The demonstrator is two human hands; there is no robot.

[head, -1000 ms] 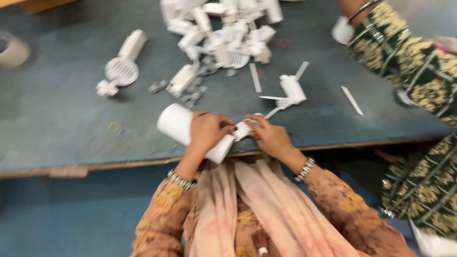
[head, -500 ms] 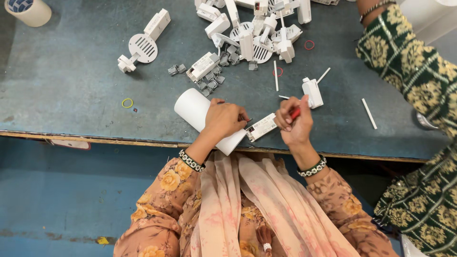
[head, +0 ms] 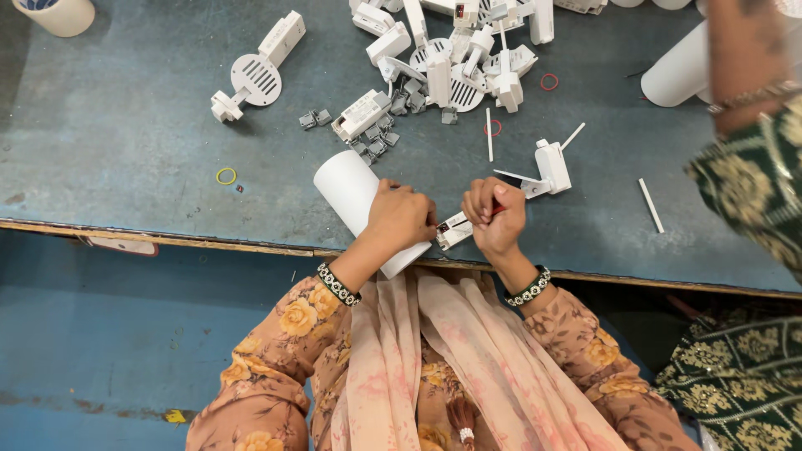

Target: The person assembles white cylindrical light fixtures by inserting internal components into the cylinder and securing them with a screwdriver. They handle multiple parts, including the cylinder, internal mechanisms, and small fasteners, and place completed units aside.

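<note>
My left hand [head: 402, 216] grips a white cylinder housing [head: 349, 185] that lies tilted near the front edge of the blue-grey worktable [head: 125, 150]. A small white rectangular module [head: 455, 230] sticks out of the cylinder's near end, between my two hands. My right hand [head: 494, 215] is closed around a thin red-handled tool, its tip at that module. Just beyond my right hand lies a white bracket part [head: 550, 167] with thin white strips.
A heap of white plastic parts [head: 455, 50] lies at the table's far middle; a round grille part [head: 255, 77] sits to its left. Rubber bands [head: 225, 175] and white sticks [head: 651, 205] are scattered. Another person's patterned green sleeve [head: 752, 179] and a white cylinder [head: 677, 75] are at the right.
The view has steadied and shifted. My hands have stayed together at the cylinder's end, and the right hand has closed in on the module with the red tool.
</note>
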